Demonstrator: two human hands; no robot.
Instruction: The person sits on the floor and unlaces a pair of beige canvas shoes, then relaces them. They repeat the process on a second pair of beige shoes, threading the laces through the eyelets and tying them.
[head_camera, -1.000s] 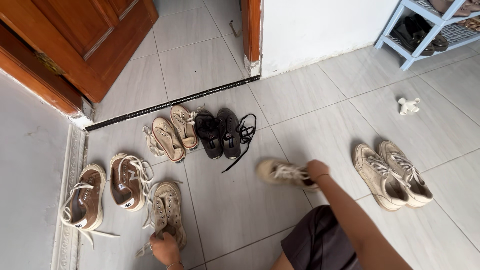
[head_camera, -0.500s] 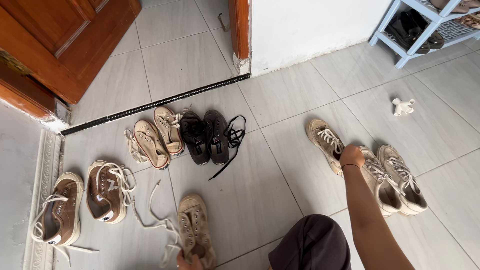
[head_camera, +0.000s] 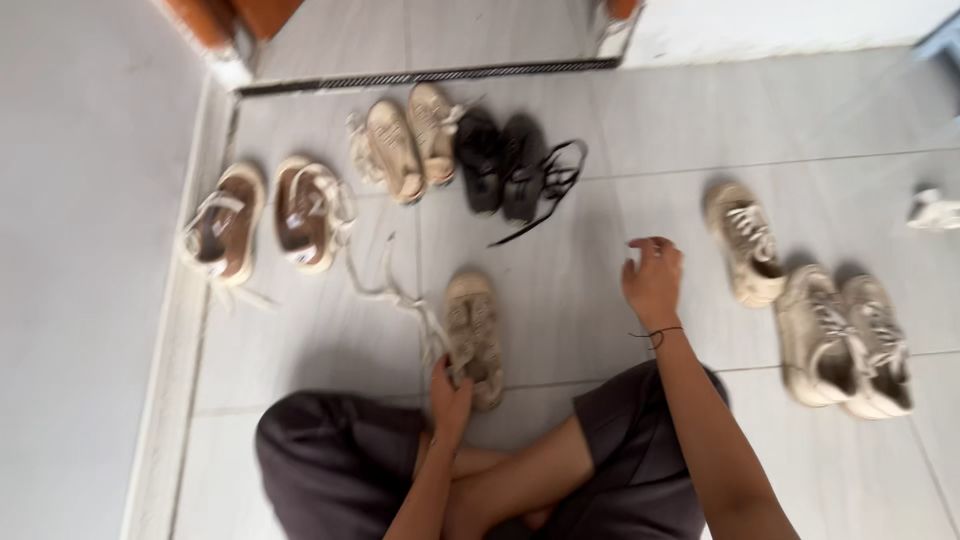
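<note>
Beige sneaker (head_camera: 474, 335) lies on the grey tiled floor (head_camera: 580, 290) directly in front of the seated person, toe pointing away, its long pale laces (head_camera: 385, 290) trailing loose across the tile toward the far left. Left hand (head_camera: 450, 400) is closed on the near end of this sneaker, fingers wrapped at the heel; the grip appears firm, though blur hides the exact finger placement. Right hand (head_camera: 655, 280) hangs above the floor with fingers loosely spread and curled downward, holding nothing; a thin dark band circles its wrist. Just to the right of that hand, apart from it, a second beige sneaker (head_camera: 745, 243) lies alone on the tile, toe away. Further right, near the right edge of the floor, a pair of bulky off-white sneakers (head_camera: 845, 340) stands side by side, touching. Toward the far edge, in front of the dark threshold strip (head_camera: 430, 76), a pair of tan shoes (head_camera: 410, 140) sits beside a pair of black shoes (head_camera: 503, 165), a black lace straying out onto the tile on the right. At the left edge of the tiles, next to the raised grey border, a pair of brown-lined shoes (head_camera: 265, 215) rests with laces untidy. A small white crumpled object (head_camera: 935, 210) lies at the far right; its nature cannot be determined. The person's dark-clad crossed legs (head_camera: 340, 460) occupy the near edge.
</note>
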